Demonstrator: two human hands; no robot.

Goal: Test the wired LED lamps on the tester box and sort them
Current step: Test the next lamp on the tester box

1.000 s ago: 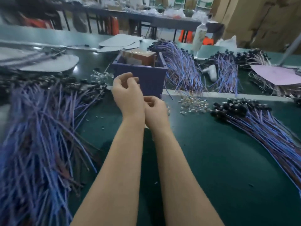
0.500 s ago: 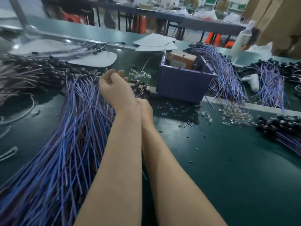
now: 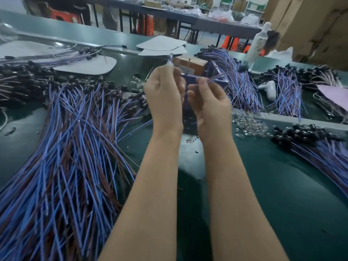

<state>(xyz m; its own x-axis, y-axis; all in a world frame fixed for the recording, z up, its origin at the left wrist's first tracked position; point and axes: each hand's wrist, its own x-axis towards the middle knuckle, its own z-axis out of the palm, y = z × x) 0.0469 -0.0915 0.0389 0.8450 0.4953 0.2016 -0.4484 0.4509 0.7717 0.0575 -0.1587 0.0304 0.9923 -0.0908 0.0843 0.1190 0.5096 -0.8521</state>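
Our left hand (image 3: 163, 97) pinches the wired lamp (image 3: 243, 68) by its lead end | our right hand (image 3: 209, 104) pinches mid-wire | we judge it light, floppy: grip near leads.

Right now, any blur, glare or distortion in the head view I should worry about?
Head view: motion blur smears the wired lamp stretched between left hand and right hand; pale sheen, likely glare, on the mat below the wrists; wide-angle bowing at the edges; far benches soft.
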